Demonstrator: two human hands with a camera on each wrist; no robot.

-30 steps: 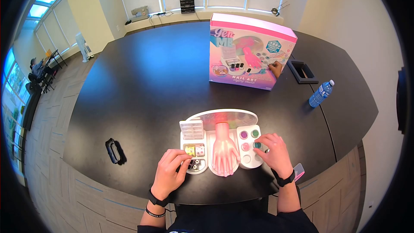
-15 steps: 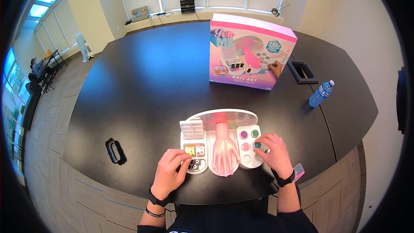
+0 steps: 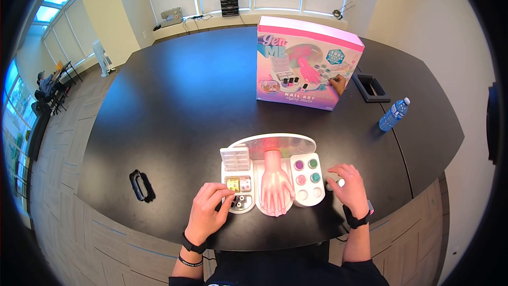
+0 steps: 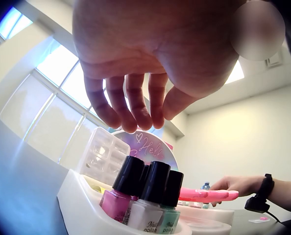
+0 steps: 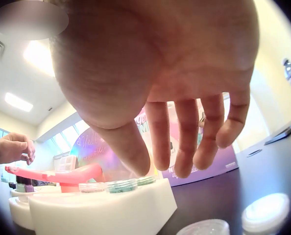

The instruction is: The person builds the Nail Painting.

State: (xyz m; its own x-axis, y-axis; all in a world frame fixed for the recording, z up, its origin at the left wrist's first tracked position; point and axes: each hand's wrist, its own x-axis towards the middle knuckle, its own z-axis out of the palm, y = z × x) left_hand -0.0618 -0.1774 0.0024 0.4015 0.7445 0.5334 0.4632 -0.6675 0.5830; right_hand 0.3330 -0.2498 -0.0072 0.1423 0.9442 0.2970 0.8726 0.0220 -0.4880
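Note:
A white nail-art tray (image 3: 308, 204) holds a pink model hand (image 3: 274, 182). Purple, green, pink and teal pots (image 3: 316, 177) sit in its right section, beside two bare wells. My left hand (image 3: 208, 209) hovers above the nail polish bottles (image 4: 148, 210) at the tray's left front, fingers loosely bent, gripping nothing. Right of the tray is my right hand (image 3: 348, 188), its relaxed fingers hanging above the table without a hold. Below it, the right wrist view shows a white-lidded pot (image 5: 265, 213) and a clear pot (image 5: 205, 228), both apart from the fingers.
A large pink box (image 3: 307, 66) stands behind the tray. To its right are a black table socket frame (image 3: 372, 89) and a water bottle (image 3: 394, 115). A black strap-like item (image 3: 139, 185) lies on the left of the table (image 3: 169, 127).
My right hand has moved off the teal pot, to the right, past the tray's edge. That pot remains in its well and shows fully. My left hand has stayed in place.

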